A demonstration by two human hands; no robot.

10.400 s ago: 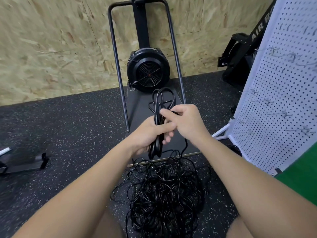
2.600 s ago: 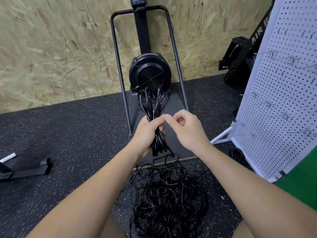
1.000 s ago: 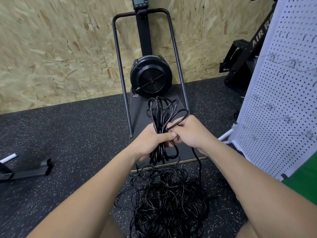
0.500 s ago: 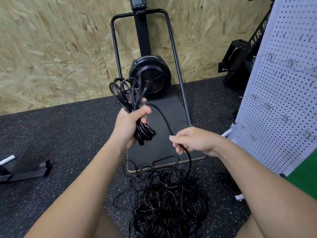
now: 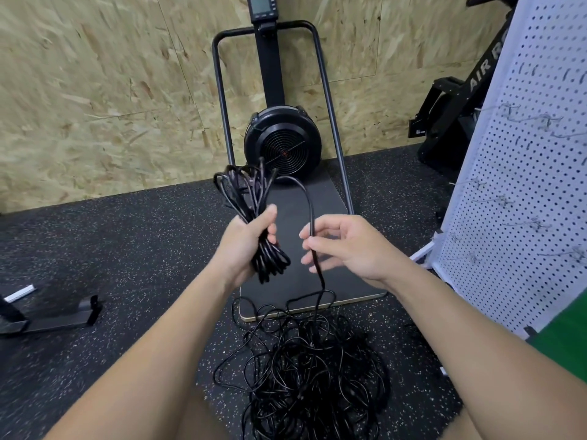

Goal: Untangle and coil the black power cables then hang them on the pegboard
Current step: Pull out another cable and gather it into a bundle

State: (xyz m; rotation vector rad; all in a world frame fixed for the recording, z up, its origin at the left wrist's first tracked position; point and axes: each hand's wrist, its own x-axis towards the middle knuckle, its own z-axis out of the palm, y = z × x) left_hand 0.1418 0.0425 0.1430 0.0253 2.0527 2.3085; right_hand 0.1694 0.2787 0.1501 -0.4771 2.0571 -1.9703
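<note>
Left hand: the left hand (image 5: pixel 246 238) is closed in a fist round the waist of the coiled bundle (image 5: pixel 254 214), thumb on top, loops fanning out above the fist and below it.
Right hand: the right hand (image 5: pixel 344 249) pinches the free strand (image 5: pixel 313 217) between thumb and fingertips, the other fingers loosely spread.
Coiled bundle: held over the black footboard (image 5: pixel 336 249) of the fan-wheel exercise machine (image 5: pixel 283 144), its long axis running up and away from the person, leaning slightly left.
Free strand: it arcs from the top of the bundle rightward, down through the right hand, then drops to the tangled cable pile (image 5: pixel 308 369).
Key relation: the strand's slack lies right of and below the bundle, so the right hand is the nearer one to feed it; I judge the next loop has to be carried leftward to the left fist.
Tangled cable pile: on the speckled floor at the near edge of the footboard, below both hands, much of it not yet coiled.
Pegboard: the white pegboard (image 5: pixel 533 185) stands right of the footboard, wire hooks on it; no cable hangs on the part in view.
Containers: none in view.
Progress: coiling under way, hanging not yet begun.
</note>
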